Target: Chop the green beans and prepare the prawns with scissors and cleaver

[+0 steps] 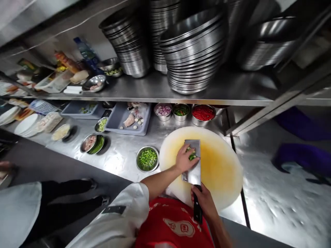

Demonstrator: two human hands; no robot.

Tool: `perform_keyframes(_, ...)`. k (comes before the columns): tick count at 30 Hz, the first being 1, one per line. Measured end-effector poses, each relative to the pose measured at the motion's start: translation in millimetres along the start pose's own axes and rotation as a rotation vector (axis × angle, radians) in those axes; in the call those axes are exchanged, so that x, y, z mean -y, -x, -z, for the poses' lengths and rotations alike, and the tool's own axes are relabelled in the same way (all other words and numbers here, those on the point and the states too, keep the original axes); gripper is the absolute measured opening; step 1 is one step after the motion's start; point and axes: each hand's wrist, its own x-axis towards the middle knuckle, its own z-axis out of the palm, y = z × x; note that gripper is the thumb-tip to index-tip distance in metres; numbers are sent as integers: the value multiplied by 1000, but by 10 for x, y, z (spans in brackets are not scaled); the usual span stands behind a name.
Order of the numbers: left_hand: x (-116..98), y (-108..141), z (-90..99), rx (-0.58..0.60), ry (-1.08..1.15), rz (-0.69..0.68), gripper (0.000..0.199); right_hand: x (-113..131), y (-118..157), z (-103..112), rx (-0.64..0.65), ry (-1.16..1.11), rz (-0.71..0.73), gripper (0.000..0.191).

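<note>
A broad cleaver [194, 175] lies flat over the round, yellow-stained cutting board [219, 165], its blade pointing away from me. My right hand [204, 199] is wrapped round its black handle. Chopped green pieces [191, 155] rest on the blade near its far end. My left hand [184, 160] is over the blade with its fingers curved around these pieces. Left of the board stands a steel bowl of chopped green vegetable [147, 158].
Behind the board are bowls of chopped purple onion [163, 111], green chillies [181, 111] and red chillies [203, 113]. A grey tray [124, 129] holds meat. Stacked steel bowls [191, 51] fill the shelf above. A person [20, 210] stands at the left.
</note>
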Motion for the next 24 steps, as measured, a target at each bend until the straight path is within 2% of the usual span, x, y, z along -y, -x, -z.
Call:
perform_keyframes(3,128,202,242,-148,35,148,40,32,-29,-208,95,66,-21,35)
perform_keyframes(8,494,554,864,-348,-18,360,30,58,-128,-755,261,145,-24,34)
perform_keyframes(11,729,689,1164,-411,-78,406,28,44,-216,-1081,323,173,-48,32)
perform_keyframes(14,957,781,1336,-422,-120,440,27,27,-280,-1304,350,203,-77,31)
perform_keyframes(18,1294,924,1432,-354,-185,480,26,33,-337,-1367,325,265,-57,27)
perform_keyframes(21,1502,1052,1452,-274,-226,497,24,87,-364,-1287,275,299,-43,25)
perform_keyframes(24,1581,1130,1434,-235,-271,501,28,174,-367,-1179,222,302,-56,27)
